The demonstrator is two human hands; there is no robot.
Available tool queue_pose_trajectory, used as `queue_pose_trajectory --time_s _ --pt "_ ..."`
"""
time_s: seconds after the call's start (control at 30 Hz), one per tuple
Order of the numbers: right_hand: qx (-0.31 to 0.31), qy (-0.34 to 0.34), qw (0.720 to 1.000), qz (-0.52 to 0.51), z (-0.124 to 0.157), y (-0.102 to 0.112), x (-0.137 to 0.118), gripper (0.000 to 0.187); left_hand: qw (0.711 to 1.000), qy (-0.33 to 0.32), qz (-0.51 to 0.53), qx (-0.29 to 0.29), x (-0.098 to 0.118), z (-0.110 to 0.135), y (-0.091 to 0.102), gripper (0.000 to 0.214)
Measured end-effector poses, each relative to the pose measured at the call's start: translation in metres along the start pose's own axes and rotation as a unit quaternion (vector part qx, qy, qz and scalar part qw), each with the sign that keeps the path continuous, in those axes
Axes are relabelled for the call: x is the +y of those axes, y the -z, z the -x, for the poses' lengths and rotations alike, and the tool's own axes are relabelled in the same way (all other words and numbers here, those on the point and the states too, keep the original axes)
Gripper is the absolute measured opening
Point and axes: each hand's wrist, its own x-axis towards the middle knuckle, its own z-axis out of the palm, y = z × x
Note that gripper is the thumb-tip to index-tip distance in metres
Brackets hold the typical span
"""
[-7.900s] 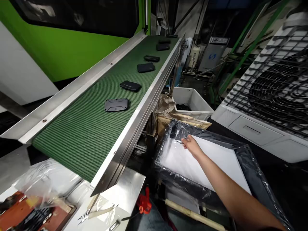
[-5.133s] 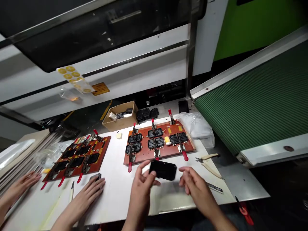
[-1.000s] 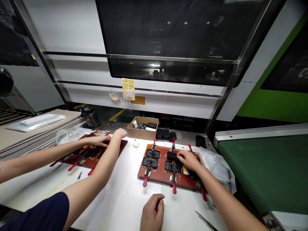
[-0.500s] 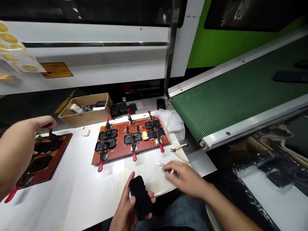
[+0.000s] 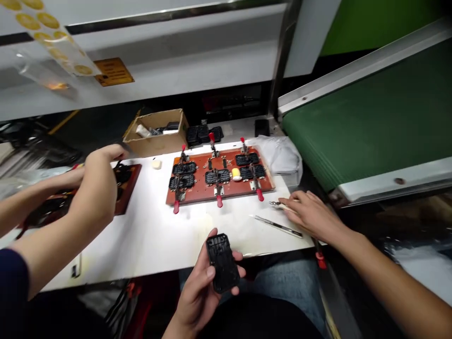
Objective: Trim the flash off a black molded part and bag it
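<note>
Black moulded part held in left hand; right hand at cutting tools

Head view. Black moulded part (image 5: 222,262), ribbed inner face up, sits in the left hand (image 5: 202,288), fingers curled around its edges and thumb across one side. It is held low over the lap, just in front of the near edge of the white table (image 5: 148,235) and clear of the surface.

The right hand (image 5: 310,214) lies on the table's right end, fingers loosely spread and flat over a small pair of nippers (image 5: 282,205); whether it actually grips them cannot be told. A thin knife (image 5: 277,225) lies just beside that hand, nearer the person.

Behind both, a red clamp fixture (image 5: 219,174) carries black parts under red-handled toggle clamps. A cardboard box (image 5: 157,132) and a clear plastic bag (image 5: 280,155) stand farther back, and a green conveyor belt (image 5: 370,113) runs off to the right. A co-worker's hands (image 5: 102,165) work at a second fixture (image 5: 123,183) on the left.

Risks, as judged: the part is supported off the table by one hand only, so a slackened grip would drop it to the lap or floor. The bare knife lies near the right wrist, and a careless sweep could catch the blade. Trimming a hand-held part could bring cutting edges against the left fingers (image 5: 212,273).
</note>
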Motion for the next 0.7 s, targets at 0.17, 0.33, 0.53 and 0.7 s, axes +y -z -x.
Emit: queue_pose_trajectory --time_s 0.17,0.33,0.53,0.7 --pt "0.034 0.212 0.969 -0.123 0.03 0.03 -0.089 0.045 0.998 -0.045 0.029 -0.025 0.007 0.008 0.005 0.102" --pt "0.052 0.274 0.949 -0.147 0.021 0.048 -0.163 0.027 0.996 -0.084 0.034 0.004 0.006 0.013 0.003 0.1" --pt "0.098 0.289 0.946 -0.113 0.009 0.04 -0.182 0.026 0.996 -0.091 0.009 0.003 0.007 0.023 0.007 0.099" --pt "0.113 0.291 0.946 -0.082 0.011 0.037 -0.189 0.022 0.998 -0.065 -0.018 0.006 0.009 0.028 0.011 0.105"
